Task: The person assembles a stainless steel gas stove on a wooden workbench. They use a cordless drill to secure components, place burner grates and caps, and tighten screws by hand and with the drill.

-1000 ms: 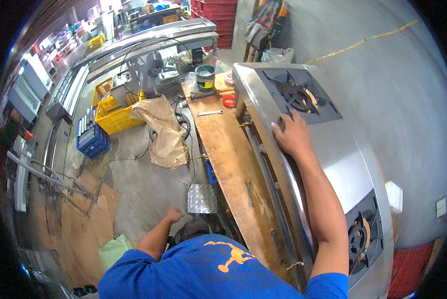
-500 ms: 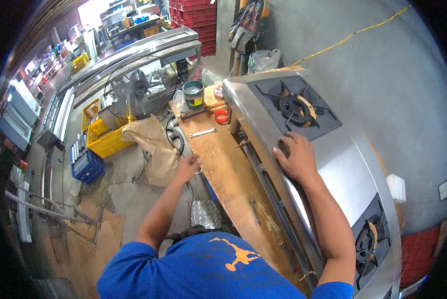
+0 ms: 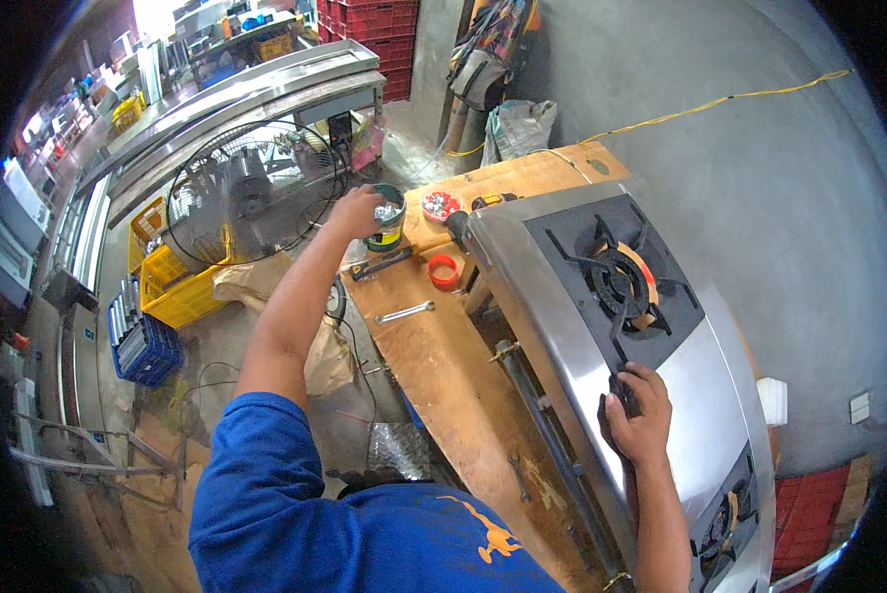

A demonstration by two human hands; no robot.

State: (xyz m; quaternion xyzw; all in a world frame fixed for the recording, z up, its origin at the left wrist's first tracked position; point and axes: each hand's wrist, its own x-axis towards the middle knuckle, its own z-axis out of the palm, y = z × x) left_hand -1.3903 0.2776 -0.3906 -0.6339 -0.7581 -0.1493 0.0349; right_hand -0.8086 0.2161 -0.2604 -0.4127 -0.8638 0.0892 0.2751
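Since the frame half a second earlier, the left hand (image 3: 356, 210) has stretched further up the wooden workbench (image 3: 453, 366) and now sits over the mouth of a small green can (image 3: 388, 217) at the bench's far end; its fingers curl down at the rim, though whether they actually pinch anything cannot be told. The right hand (image 3: 637, 415) has slid along the stainless steel stove (image 3: 601, 336) and now lies flat and open on its top, fingertips touching the edge of the black burner grate (image 3: 616, 282), gripping nothing.

Just beside the left hand, toward the person, lies a dark flat tool (image 3: 380, 264); a red tape roll (image 3: 443, 271) sits near it, and a silver wrench (image 3: 404, 312) lies closer still to the person. Left of that hand, beyond the bench edge, stands a large floor fan (image 3: 251, 193) with yellow crates (image 3: 171, 282) below it.
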